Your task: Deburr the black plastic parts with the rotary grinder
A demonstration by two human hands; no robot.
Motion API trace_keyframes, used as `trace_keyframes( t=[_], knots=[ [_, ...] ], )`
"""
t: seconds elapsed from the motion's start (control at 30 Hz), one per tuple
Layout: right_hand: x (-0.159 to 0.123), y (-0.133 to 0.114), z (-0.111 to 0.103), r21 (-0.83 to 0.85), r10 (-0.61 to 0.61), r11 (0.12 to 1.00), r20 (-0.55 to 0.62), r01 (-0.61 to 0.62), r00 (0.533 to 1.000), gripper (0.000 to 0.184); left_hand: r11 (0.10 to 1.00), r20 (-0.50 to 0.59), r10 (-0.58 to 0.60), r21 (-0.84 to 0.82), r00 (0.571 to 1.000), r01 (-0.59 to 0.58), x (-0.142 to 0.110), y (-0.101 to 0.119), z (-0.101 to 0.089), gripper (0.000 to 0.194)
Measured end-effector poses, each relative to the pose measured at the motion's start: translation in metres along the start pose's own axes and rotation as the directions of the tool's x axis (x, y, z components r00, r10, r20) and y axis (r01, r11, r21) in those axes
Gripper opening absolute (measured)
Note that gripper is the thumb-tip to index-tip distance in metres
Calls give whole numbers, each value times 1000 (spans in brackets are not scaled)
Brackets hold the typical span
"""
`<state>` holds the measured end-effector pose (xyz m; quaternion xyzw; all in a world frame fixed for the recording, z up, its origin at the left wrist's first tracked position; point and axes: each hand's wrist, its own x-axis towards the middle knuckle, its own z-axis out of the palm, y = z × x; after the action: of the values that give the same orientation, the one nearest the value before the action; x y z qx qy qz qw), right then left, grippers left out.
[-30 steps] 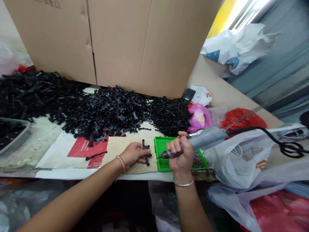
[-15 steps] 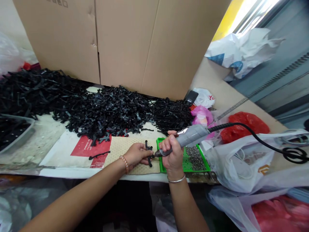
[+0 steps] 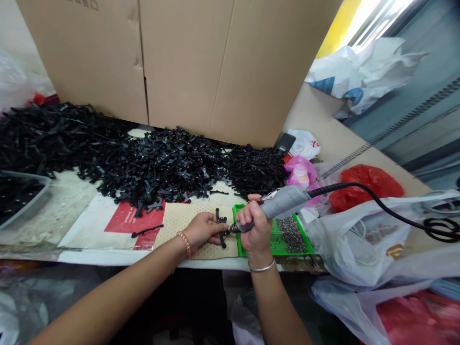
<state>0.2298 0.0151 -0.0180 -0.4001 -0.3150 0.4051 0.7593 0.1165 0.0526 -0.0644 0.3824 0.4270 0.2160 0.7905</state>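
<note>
Between the fingers of my left hand (image 3: 203, 230) is a small black plastic part (image 3: 222, 241), held over the beige honeycomb-patterned mat (image 3: 176, 218). My right hand (image 3: 256, 227) is wrapped around a grey electric screwdriver (image 3: 285, 203), its tip pointing left at the middle of the part. Whether the tip touches a screw is too small to tell. Beneath and behind my right hand lies a green tray (image 3: 311, 247) with many small metal screws (image 3: 290, 235) in its right half. One loose thin black strip (image 3: 147, 231) rests on the red-and-white sheet left of the mat.
Heaps of black parts (image 3: 165, 163) run along the back against a large cardboard box (image 3: 179, 62). At far left stands a clear bin (image 3: 39, 194) of parts. Plastic bags (image 3: 366, 249) crowd the right side, where the screwdriver's black cable (image 3: 381, 206) and a coiled spring (image 3: 377, 139) stretch across.
Hands, part and screwdriver stay in nearly the same place. The view has shifted only slightly.
</note>
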Motion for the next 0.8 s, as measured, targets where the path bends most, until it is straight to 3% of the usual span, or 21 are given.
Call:
trace_keyframes(
  t=[0.33,0.6,0.8],
  knots=[
    [-3,3,1,-64,-11,998,51,14,999,21,1000,0,-7,-5,1000,7,1,1,-1,42],
    [0,8,-2,-108,78,993,247,-53,966,19,1000,-34,11,19,999,-11,5,-5,-2,45],
    [-4,10,-1,-139,88,989,294,-49,952,19,1000,-49,14,28,999,-13,3,-3,0,45]
  ],
)
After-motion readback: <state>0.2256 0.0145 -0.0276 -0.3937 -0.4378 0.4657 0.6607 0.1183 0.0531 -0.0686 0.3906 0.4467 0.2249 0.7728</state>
